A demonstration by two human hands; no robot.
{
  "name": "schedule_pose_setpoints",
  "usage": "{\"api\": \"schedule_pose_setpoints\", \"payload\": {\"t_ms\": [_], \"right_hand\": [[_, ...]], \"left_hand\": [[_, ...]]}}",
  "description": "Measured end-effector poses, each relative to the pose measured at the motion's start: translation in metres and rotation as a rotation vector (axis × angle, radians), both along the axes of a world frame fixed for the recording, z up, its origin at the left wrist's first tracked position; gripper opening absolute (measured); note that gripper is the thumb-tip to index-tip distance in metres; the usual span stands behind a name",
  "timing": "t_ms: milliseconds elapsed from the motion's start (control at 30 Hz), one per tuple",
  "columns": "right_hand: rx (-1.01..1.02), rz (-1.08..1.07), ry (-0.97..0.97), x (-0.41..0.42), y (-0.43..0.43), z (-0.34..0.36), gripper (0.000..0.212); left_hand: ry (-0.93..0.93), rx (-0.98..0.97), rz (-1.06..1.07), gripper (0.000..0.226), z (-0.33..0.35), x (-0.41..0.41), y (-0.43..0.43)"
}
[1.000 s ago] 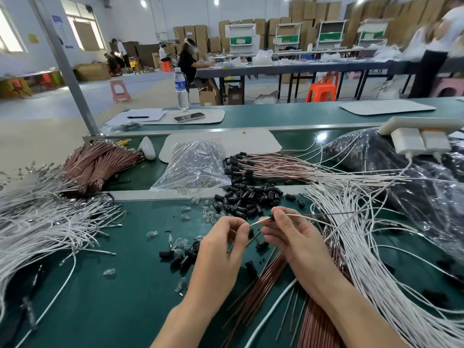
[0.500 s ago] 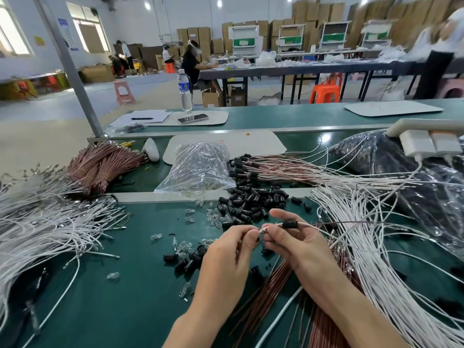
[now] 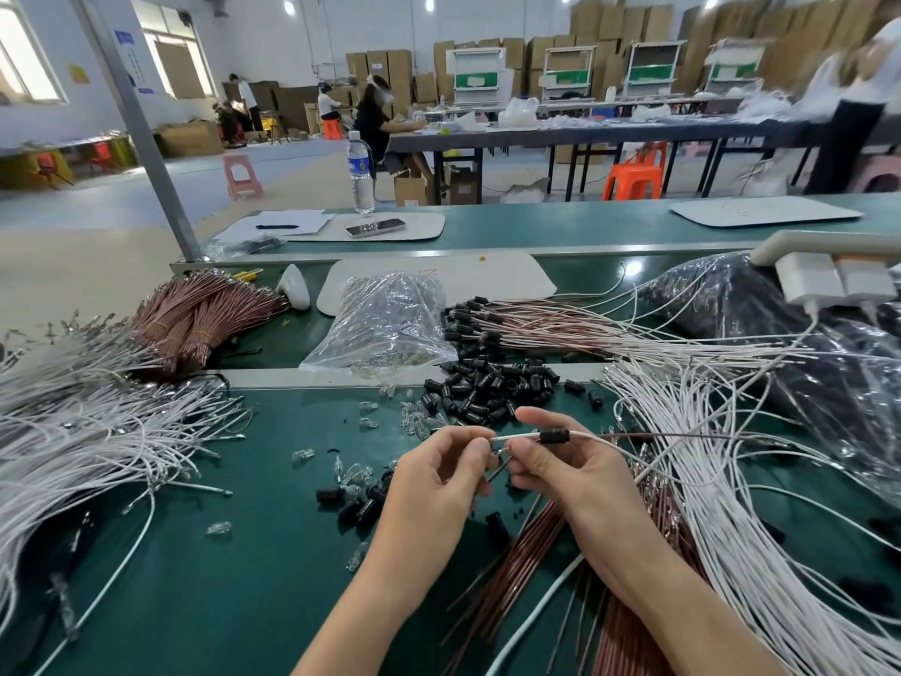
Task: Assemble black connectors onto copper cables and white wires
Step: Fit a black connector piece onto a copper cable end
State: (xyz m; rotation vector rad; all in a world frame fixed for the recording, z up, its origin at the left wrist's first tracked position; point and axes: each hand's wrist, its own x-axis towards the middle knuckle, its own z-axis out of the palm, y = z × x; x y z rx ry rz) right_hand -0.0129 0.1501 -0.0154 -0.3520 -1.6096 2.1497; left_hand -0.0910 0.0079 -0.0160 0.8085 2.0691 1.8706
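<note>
One black connector (image 3: pixel 554 436) sits on one white wire (image 3: pixel 519 436) pinched by the left hand (image 3: pixel 439 480) and right hand (image 3: pixel 570 475).

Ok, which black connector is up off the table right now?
The black connector threaded on the white wire held in the right hand; the rest lie on the table.
</note>
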Motion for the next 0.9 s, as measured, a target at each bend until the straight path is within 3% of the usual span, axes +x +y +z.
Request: {"api": "schedule_pose_setpoints", "payload": {"t_ms": [733, 900], "right_hand": [[0.081, -0.021, -0.017, -0.0002, 0.0018, -0.0049, 0.025], [0.101, -0.047, -0.017, 0.0015, 0.0018, -0.0041, 0.021]], "left_hand": [[0.051, -0.031, -0.038, 0.017, 0.0012, 0.0007, -0.0006], [-0.131, 0.048, -0.081, 0.019, 0.0045, 0.0006, -0.0009]]}}
